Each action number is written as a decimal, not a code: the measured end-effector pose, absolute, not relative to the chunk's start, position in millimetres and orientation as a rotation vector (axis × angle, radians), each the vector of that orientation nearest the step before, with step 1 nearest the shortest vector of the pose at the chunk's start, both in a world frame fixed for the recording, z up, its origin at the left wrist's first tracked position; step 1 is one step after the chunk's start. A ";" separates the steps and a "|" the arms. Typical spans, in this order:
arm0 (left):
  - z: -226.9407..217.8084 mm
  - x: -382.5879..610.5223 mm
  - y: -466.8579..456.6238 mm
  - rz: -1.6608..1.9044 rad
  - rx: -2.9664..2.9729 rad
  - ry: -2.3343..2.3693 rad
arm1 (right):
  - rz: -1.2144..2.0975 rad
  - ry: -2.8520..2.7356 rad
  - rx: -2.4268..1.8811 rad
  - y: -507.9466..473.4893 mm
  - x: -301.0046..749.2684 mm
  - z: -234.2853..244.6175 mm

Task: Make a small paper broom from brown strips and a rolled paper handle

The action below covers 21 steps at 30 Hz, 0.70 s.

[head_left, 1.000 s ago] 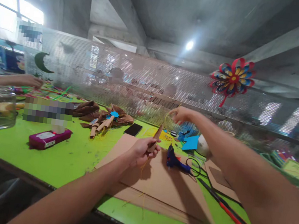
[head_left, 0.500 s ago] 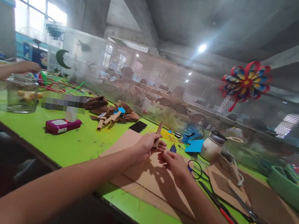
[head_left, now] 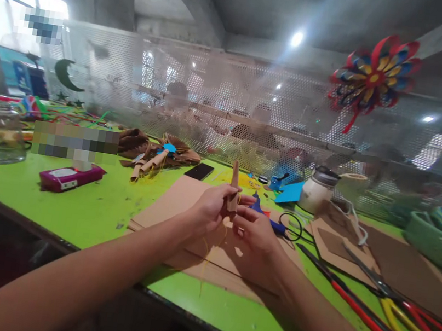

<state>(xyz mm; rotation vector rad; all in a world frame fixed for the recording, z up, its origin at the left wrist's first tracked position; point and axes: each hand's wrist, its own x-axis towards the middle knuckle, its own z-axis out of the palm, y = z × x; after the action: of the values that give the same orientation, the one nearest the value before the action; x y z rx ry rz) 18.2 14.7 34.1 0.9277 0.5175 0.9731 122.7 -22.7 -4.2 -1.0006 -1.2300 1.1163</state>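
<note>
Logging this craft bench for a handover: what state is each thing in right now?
left hand, closed around the brown paper roll.
right hand, fingers pinched at the roll's base.
brown paper roll, upright, held above the cardboard.
yellow thread, dangling loose below the hands.
glue gun, lying down beyond the hands.
phone, flat, screen dark.
white jar, upright, lid on.

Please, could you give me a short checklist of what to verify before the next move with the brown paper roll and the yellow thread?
1. Left hand grips the brown paper roll, upright: ok.
2. Right hand at the roll's lower end: ok.
3. Right hand pinches the yellow thread: cannot tell.
4. Thread hangs loose onto the cardboard sheet: ok.
5. Glue gun clear of the fingers: cannot tell.
</note>
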 end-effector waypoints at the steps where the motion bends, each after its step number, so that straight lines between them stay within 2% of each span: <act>1: 34.7 17.9 14.5 0.959 0.924 0.502 | 1.128 -1.192 -0.998 -19.2 124.0 -3.8; 9: 36.1 8.4 28.8 1.023 0.841 0.525 | 1.196 -1.057 -0.923 -21.4 143.5 14.2; 13: 24.9 10.3 31.1 0.777 0.848 0.542 | 1.237 -0.986 -0.929 -18.8 159.9 24.7; 16: 18.4 15.9 24.0 0.664 0.888 0.586 | 1.141 -0.989 -1.005 -14.9 170.3 27.6; 21: 14.5 21.0 16.6 0.728 0.956 0.621 | 1.004 -1.029 -1.151 -11.7 174.4 22.1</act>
<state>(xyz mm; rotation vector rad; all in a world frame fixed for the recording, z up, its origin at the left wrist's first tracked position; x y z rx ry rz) 21.0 16.6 14.5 0.9561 0.6210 0.7284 174.4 -11.7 22.1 -1.1512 -1.0294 1.0037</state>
